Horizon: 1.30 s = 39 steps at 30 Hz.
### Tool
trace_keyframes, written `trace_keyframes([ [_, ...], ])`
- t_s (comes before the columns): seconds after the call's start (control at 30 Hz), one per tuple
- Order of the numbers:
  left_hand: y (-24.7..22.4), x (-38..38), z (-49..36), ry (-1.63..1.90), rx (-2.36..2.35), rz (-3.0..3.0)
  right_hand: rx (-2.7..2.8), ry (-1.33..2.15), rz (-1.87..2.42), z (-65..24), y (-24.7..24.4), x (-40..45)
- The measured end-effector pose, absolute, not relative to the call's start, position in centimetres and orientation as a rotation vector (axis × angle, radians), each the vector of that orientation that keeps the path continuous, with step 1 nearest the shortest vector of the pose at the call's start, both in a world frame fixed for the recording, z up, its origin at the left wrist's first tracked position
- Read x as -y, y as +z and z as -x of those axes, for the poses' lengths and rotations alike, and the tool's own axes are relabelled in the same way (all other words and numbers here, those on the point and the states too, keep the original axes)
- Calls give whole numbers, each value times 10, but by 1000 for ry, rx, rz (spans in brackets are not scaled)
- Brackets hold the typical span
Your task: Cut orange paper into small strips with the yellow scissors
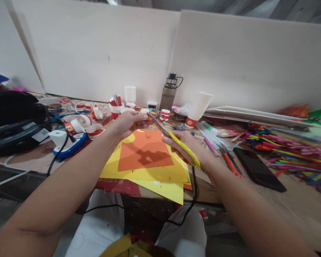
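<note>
Gripping yellow-handled metal scissors, the right hand hangs above an orange paper sheet. The left hand is pinched narrow by the blades, contents indeterminable. A pale-yellow paper sheet reaches the brown tabletop's front edge. Red printed panel: lettering illegible. One red-and-white paper cup holds red sticks.

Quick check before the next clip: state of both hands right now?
Left hand: at the blade end of the scissors; whether it grips anything cannot be told.
Right hand: closed, holding the scissors.
</note>
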State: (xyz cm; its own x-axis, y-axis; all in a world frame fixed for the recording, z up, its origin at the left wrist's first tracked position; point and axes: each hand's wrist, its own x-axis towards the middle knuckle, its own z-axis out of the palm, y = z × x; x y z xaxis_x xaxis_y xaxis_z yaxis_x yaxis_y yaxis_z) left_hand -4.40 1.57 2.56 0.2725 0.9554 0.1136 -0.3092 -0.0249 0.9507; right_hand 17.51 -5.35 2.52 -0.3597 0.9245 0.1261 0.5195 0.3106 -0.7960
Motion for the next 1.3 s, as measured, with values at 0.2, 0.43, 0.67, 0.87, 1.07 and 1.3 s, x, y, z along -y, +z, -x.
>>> trace_keyframes([
  [0.2, 24, -17, 45, 1203, -772, -1200, 1886, 905, 1409, -173, 24, 52],
  [0.43, 23, -20, 47, 1268, -799, -1202, 2165, 569, 1581, -178, 24, 47],
  [0.67, 18, -21, 44, 1329, -854, -1489, 2536, 416, 1395, -175, 19, 52],
  [0.87, 16, -16, 42, 1360, -1075, -1934, 2668, 323, 1322, -176, 14, 55],
  [1.07, 12, -13, 38, 1332, -1031, -2025, 2726, 340, 1283, -182, 22, 58],
  [1.3, 11, -8, 31, 1260, -1003, -1953, 2070, 317, 1409, -174, 37, 56],
])
